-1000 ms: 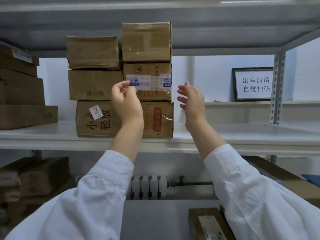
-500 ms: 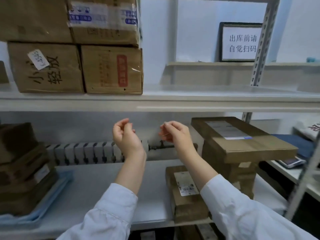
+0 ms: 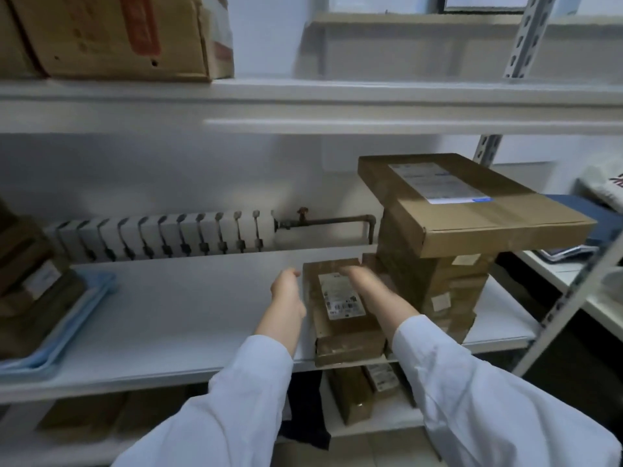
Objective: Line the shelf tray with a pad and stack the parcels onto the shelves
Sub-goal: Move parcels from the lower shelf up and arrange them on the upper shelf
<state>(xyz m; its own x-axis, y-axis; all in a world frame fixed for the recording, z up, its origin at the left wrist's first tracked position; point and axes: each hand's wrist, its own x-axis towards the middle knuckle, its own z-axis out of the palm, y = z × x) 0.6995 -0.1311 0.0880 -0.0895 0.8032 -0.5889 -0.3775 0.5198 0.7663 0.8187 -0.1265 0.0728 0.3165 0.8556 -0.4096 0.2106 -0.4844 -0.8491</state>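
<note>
- Reaching toward the middle shelf (image 3: 188,318) at centre frame, both hands flank a small cardboard parcel (image 3: 340,311) with a white label on top.
- The left hand (image 3: 286,291) sits just beside the parcel's left edge, fingers loosely curled and holding nothing.
- The right hand (image 3: 365,284) lies over the parcel's right side, blurred; whether it grips the parcel cannot be told.
- The parcel lies flat at the shelf's front edge, touching a taller stack of parcels (image 3: 438,291) to its right.
- A wide flat labelled box (image 3: 472,203) caps that stack, overhanging it.
- At lower left, a light blue tray (image 3: 67,328) holds more brown parcels.
- A white radiator (image 3: 161,237) runs behind the shelf.
- At upper left, a large carton (image 3: 111,32) stands on the upper shelf.
</note>
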